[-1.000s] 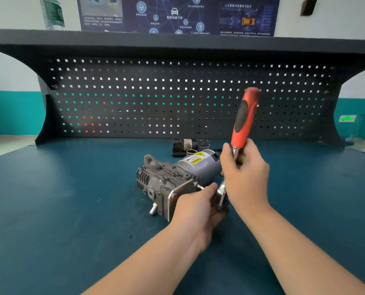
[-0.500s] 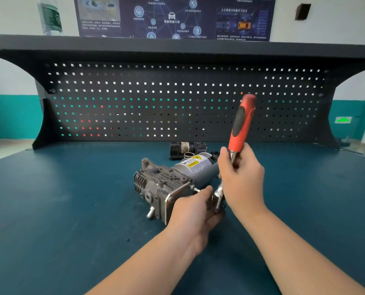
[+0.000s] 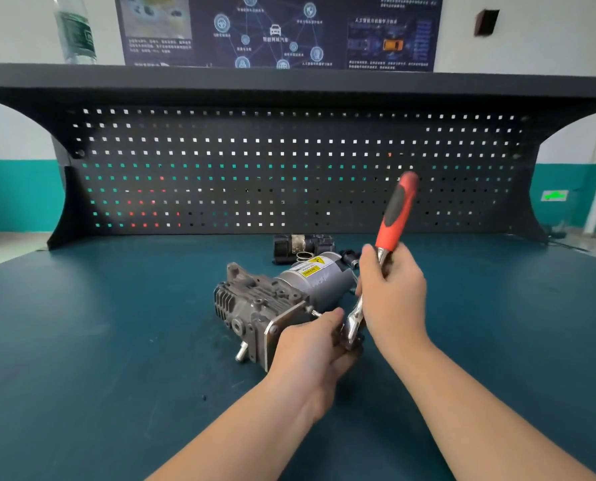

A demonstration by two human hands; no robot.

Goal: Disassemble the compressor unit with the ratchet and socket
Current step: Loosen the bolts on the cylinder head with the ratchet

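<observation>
- Grey cast metal and a smooth steel cylinder: compressor (image 3: 282, 300) lying on its side, mid-way across the blue bench top (image 3: 116, 341), finned end to the left.
- Probably heavy and rigid, unlikely to slide much; the round motor body looks slick, so better held by the ribbed block or flat end plate.
- Just right of the compressor, ratchet (image 3: 387, 244) standing nearly upright, red handle tilted up and to the right, chrome head down beside the end plate.
- Right hand (image 3: 393, 296) wrapped closed round the chrome shank below the red grip.
- Left hand (image 3: 310, 348) against the compressor's near right end, fingers curled about the ratchet head; socket itself hidden, so seating on a bolt cannot be told.
- Behind the compressor, a small dark part (image 3: 303, 246) with a metal ring.
- Further behind, black pegboard (image 3: 289, 168); bottle (image 3: 76, 29) on the shelf above, well to the left.
</observation>
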